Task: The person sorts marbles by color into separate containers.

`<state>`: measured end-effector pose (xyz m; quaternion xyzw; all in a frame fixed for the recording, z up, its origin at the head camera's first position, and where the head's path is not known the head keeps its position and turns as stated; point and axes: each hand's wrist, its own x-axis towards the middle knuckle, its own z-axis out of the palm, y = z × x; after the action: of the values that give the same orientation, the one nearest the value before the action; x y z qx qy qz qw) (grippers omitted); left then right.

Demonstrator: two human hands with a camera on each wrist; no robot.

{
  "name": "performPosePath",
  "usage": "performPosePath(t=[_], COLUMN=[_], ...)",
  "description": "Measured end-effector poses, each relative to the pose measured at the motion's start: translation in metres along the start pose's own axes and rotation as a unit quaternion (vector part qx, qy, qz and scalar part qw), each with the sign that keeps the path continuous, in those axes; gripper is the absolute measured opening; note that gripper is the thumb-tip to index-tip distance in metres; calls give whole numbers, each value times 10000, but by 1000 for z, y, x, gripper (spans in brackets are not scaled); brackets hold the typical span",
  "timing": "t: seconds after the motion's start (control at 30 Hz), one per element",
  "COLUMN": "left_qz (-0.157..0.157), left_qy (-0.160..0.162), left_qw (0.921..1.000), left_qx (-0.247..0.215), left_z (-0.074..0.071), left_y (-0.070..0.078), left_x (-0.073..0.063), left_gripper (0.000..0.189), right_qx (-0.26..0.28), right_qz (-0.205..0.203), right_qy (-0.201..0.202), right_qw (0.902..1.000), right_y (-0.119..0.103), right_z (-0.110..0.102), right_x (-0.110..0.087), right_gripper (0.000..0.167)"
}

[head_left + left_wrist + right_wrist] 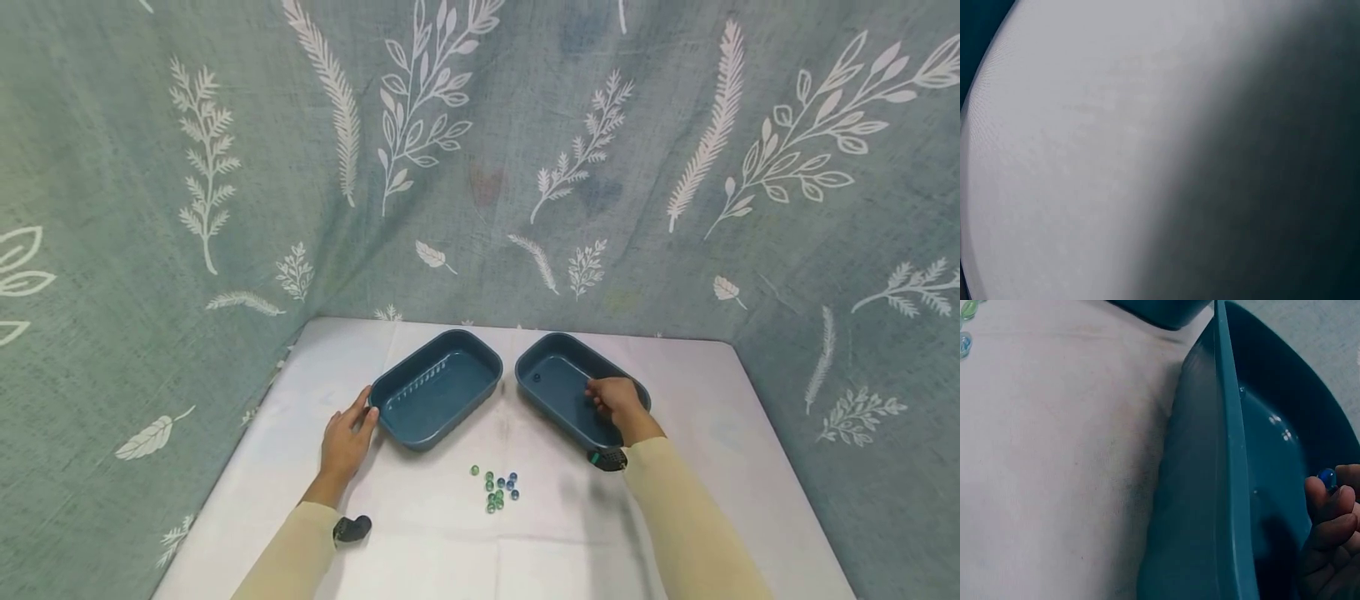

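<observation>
The right hand (615,398) pinches a blue marble (1327,479) over the right tray (558,393), where another marble (537,377) lies. The left hand (347,440), fingers extended, touches the left tray (438,396).

Two trays side by side on the table, a cluster of loose marbles in front of them.
The left tray (435,402) and right tray (558,390) stand apart toward the back of the table (427,542), angled so their far ends lie closest together; a hanging cloth (480,275) rises behind the table and along both its sides. The loose marbles (499,493) sit nearer the person, before the gap between the trays, one of them slightly off to the left. The left hand (347,442) is at the left tray's outer, left end, touching it. The right hand (618,400) is over the right tray's nearer, right half, a pinched marble (1327,479) between its fingertips; a lone marble (536,377) lies inside that tray, near its left wall.
</observation>
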<state>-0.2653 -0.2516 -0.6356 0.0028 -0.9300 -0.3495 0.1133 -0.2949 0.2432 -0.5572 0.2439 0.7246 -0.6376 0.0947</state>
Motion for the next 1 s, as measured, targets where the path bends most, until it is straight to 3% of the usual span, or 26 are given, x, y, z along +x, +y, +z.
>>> performPosePath(t=[0.5, 1.0], left_qz=[-52, -71], left_qy=[78, 30], left_qw=[10000, 9999], left_qx=[-2, 104], left_z=[2, 3], left_y=[0, -4], left_x=[-1, 0], left_gripper=[55, 54], right_qx=[148, -111], right_qz=[236, 522], right_qy=[263, 581], right_qw=[9993, 9969], right_y=[7, 19], right_z=[16, 18], right_x=[9, 26], right_gripper=[13, 11])
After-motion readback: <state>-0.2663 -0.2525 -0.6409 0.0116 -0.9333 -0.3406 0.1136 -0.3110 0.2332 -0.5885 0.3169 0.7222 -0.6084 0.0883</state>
